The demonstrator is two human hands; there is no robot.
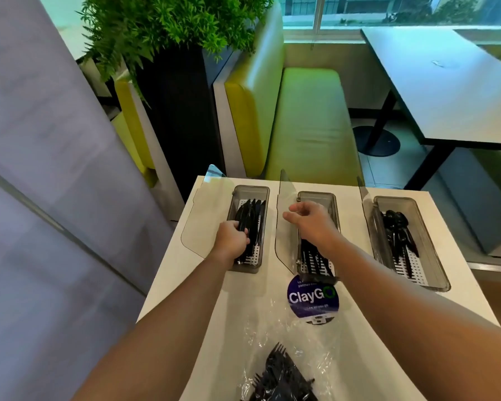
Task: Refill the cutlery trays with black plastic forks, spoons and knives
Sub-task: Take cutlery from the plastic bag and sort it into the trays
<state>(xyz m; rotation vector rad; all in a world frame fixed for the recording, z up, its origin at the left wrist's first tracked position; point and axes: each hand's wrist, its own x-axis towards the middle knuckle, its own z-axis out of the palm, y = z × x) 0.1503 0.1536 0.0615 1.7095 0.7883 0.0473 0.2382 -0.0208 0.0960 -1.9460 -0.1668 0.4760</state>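
1. Three smoked, see-through trays are set side by side on a white counter (249, 299), each beside an upright clear divider panel (284, 250).
2. The left tray (252, 189) is filled with black plastic knives (253, 218), laid lengthwise on its perforated white base.
3. A bunch of these knives is gripped by the left hand (232, 240); its fingers are curled round the handles inside the tray.
4. The right hand (313, 224) is held above the far half of the middle tray (315, 195), palm down, with thumb and fingers loosely bent and nothing seen between them.
5. Black cutlery (313, 260) is seen at the near end of the middle tray under the right forearm; its kind cannot be told, since the far ends are hidden.
6. The right tray (424, 227) is stocked with black plastic spoons (396, 224), bowls toward the far end.
7. A crumpled clear plastic bag (272, 328) is spread on the near part of the counter, and a heap of black plastic forks (281, 371) is lying in it at the near edge, between the two forearms.
8. A round dark "ClayGo" sticker (313, 298) is fixed to the counter just in front of the middle tray, partly overlapped by the bag.
9. Beyond the counter, a yellow-green bench (310, 125), a white table (446, 96) and a green plant (156, 24) are seen.
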